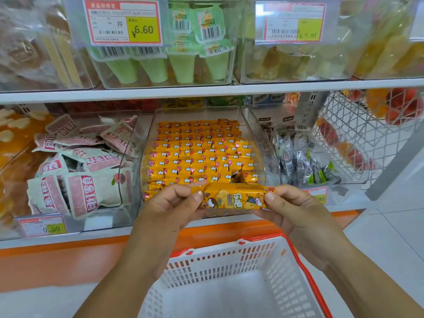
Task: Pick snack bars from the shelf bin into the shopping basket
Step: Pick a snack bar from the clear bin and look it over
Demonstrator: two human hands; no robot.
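Now left grip (171, 203) and right grip (296, 208) are pinching the snack bar (234, 198) by its ends. They're holding it level above the basket (206, 265), likely for a clean drop.

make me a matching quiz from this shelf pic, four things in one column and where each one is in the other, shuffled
1 orange snack bar
2 white shopping basket
3 green jelly cups
4 pink-and-white packets

a upper shelf
b pinched between left hand and right hand
c below both hands
d lower shelf, left of the snack bar bin

Pairs: 1-b, 2-c, 3-a, 4-d
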